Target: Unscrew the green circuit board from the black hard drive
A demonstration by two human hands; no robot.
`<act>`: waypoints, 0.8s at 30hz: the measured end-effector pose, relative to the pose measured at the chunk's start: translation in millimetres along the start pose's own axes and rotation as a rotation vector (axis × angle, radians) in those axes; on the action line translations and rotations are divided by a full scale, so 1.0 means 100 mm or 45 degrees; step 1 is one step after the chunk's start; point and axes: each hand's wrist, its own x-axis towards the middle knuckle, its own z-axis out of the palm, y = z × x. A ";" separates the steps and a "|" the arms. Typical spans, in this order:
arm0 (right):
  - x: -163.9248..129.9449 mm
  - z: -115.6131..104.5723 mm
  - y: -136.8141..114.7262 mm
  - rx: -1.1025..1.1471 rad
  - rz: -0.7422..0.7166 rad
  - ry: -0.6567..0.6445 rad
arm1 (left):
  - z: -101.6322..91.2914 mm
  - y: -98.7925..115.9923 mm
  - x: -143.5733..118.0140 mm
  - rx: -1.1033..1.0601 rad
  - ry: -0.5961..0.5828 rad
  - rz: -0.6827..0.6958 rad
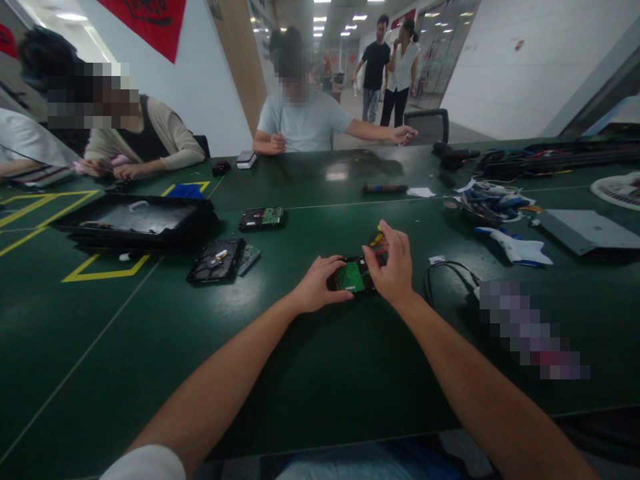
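Note:
A hard drive (351, 277) lies on the green table with its green circuit board facing up. My left hand (320, 285) grips its left end, thumb along the near edge and fingers over the far side. At the drive's right end is my right hand (393, 263), closed on a small screwdriver (377, 236) with a yellow and dark handle. Its tip is hidden behind my fingers. To the left are an opened hard drive (216, 261), a loose circuit board (249, 259) leaning by it, and another hard drive (262, 218) farther back.
Stacked black trays (145, 217) stand at the left. On the right are a coiled cable (450, 263), a white and blue glove (520, 247), a bundle of gloves (493, 200) and a grey metal box (593, 230). A co-worker (305, 123) sits across the table (300, 380).

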 end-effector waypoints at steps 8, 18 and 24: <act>0.01 0.01 0.01 -0.006 -0.050 0.027 | 0.01 0.00 0.01 0.005 0.004 -0.008; 0.00 0.02 -0.01 0.021 -0.033 0.016 | -0.01 0.04 -0.01 0.010 0.016 0.004; 0.00 0.02 -0.01 0.011 -0.021 0.049 | -0.02 0.04 -0.02 0.021 0.012 0.003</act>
